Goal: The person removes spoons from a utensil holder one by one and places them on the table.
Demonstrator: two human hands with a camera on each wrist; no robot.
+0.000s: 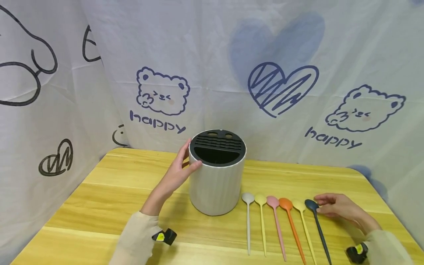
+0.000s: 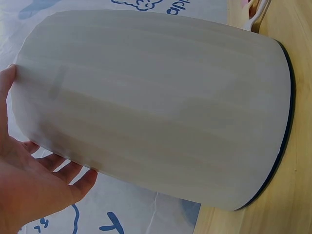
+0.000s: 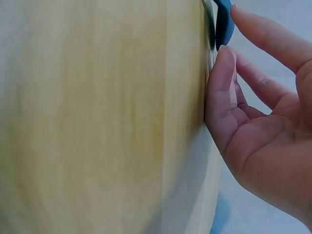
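Observation:
A white ribbed utensil holder with a black slotted lid stands upright on the table. My left hand rests against its left side near the rim, thumb at the front and fingers spread; the left wrist view shows the fingertips on the holder. At the right lies a dark blue spoon, bowl pointing away from me. Beside its bowl is my right hand, thumb and fingers apart. In the right wrist view the thumb tip is at the blue spoon's edge; whether it presses there I cannot tell.
Left of the blue spoon lie a row of spoons: grey, pale yellow, pink, orange and another yellow. A printed white cloth hangs behind the wooden table.

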